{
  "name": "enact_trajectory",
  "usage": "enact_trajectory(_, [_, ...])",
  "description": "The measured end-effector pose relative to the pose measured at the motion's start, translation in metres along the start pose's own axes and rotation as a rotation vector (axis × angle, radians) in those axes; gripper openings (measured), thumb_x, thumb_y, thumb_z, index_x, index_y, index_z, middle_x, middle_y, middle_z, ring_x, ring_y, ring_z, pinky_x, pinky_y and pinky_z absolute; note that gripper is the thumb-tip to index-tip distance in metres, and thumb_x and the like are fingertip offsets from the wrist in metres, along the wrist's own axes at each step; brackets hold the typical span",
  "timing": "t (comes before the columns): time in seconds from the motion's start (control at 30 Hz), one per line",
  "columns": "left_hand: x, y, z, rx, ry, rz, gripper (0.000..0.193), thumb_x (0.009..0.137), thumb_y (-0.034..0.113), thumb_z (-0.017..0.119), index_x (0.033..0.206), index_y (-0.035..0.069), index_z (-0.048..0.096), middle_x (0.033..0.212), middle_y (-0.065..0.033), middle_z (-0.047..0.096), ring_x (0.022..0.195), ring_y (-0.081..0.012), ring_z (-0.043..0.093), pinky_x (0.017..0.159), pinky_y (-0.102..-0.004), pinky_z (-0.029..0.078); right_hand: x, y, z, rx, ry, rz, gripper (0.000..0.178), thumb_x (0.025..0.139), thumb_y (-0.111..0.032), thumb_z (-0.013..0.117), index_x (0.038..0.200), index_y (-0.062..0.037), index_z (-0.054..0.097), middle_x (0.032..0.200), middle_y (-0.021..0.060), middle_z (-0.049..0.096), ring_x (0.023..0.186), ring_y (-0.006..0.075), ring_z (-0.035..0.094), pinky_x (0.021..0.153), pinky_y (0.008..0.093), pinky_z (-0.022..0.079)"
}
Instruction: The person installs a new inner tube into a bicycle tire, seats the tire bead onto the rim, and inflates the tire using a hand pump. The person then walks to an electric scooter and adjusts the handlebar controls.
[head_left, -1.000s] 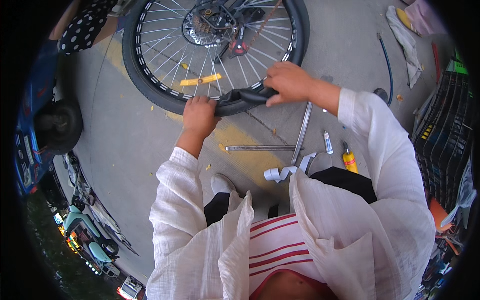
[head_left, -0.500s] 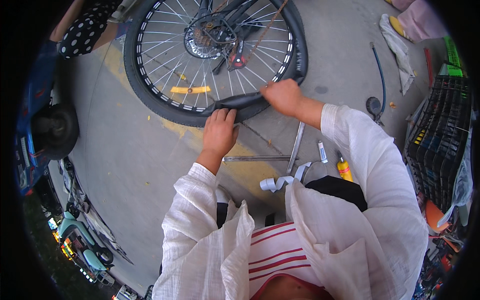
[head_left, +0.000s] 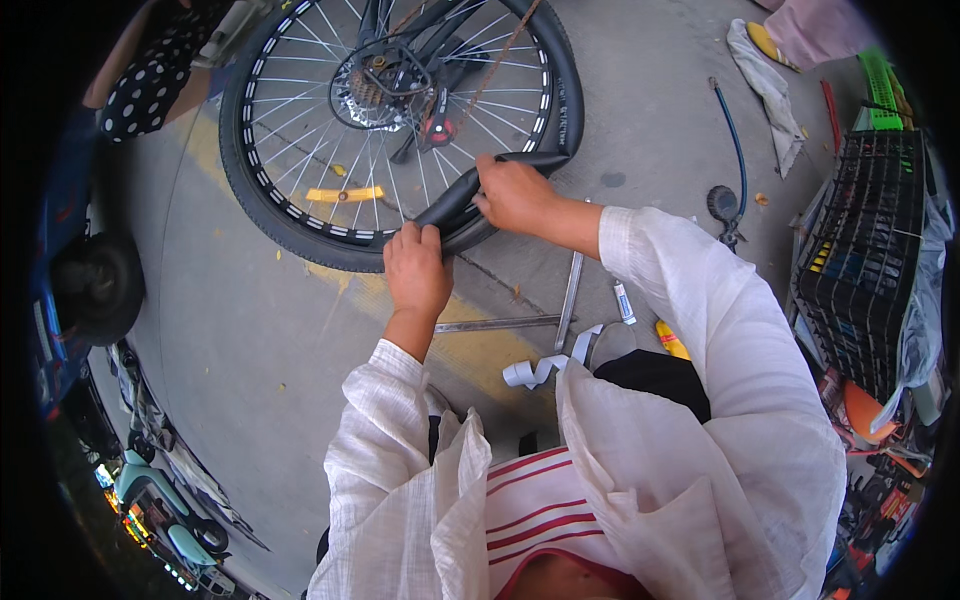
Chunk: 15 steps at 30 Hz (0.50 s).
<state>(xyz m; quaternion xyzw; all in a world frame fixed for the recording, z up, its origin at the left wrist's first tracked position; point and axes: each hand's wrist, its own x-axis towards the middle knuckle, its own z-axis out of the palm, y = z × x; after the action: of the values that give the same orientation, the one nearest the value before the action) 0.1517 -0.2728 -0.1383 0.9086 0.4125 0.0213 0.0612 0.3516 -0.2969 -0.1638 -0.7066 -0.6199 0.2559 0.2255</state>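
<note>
A bicycle wheel (head_left: 365,90) is filling the upper middle, a black inner tube (head_left: 448,203) bulging along its lower-right edge. The right hand's (head_left: 515,200) fingers are gripping the inner tube; the left hand's (head_left: 417,268) are resting over the tyre (head_left: 345,252), grip unclear. Uneven pulling could be risking a twist or pinch.

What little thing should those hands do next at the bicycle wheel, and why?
Probably the right hand should ease the black tube outward toward the tyre, with the left hand bracing. Between the hands the tube lies across the rim's inner side, and just beyond the right hand it bends sharply outward, so that stretch seems not yet seated.
</note>
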Motion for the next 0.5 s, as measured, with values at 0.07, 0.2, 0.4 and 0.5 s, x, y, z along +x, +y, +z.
enact_trajectory(0.07, [-0.002,-0.001,-0.001,-0.05,0.001,0.016,0.036,0.064,0.012,0.079,0.092,0.006,0.056,0.096,-0.0116,0.053,0.097,-0.0331,0.054,0.083,-0.043,0.043,-0.007,0.004,0.006,0.107,-0.033,-0.01,0.055,0.07,-0.023,0.08,0.105,0.0036,0.046,0.084,0.0254,0.065,0.084,0.045,0.063,0.073,0.0488,0.051])
enact_trajectory(0.2, [-0.006,-0.01,0.0,-0.121,0.106,0.084,0.04,0.062,0.009,0.079,0.095,0.005,0.056,0.101,-0.0132,0.054,0.097,-0.0347,0.055,0.081,-0.0435,0.045,-0.019,0.02,0.007,0.008,-0.097,-0.415,0.055,0.067,-0.026,0.083,0.101,0.0036,0.052,0.086,0.0234,0.065,0.09,0.0417,0.063,0.082,0.0499,0.048])
enact_trajectory(0.4, [0.0,-0.01,-0.004,-0.086,-0.126,0.132,0.041,0.061,0.012,0.08,0.097,0.007,0.061,0.106,-0.0128,0.057,0.103,-0.0348,0.055,0.083,-0.0438,0.046,0.005,-0.005,-0.002,-0.172,-0.571,-0.289,0.042,0.069,-0.026,0.08,0.097,0.0011,0.064,0.086,0.0195,0.067,0.088,0.0368,0.065,0.083,0.0461,0.049])
enact_trajectory(0.5, [-0.005,-0.018,-0.004,-0.016,-0.303,0.103,0.041,0.06,0.015,0.082,0.097,0.009,0.064,0.105,-0.0117,0.058,0.103,-0.0334,0.055,0.086,-0.0425,0.045,-0.009,-0.029,-0.003,-0.199,-0.644,-0.305,0.046,0.073,-0.025,0.077,0.111,-0.0034,0.063,0.098,0.0205,0.066,0.096,0.0361,0.064,0.086,0.0445,0.049])
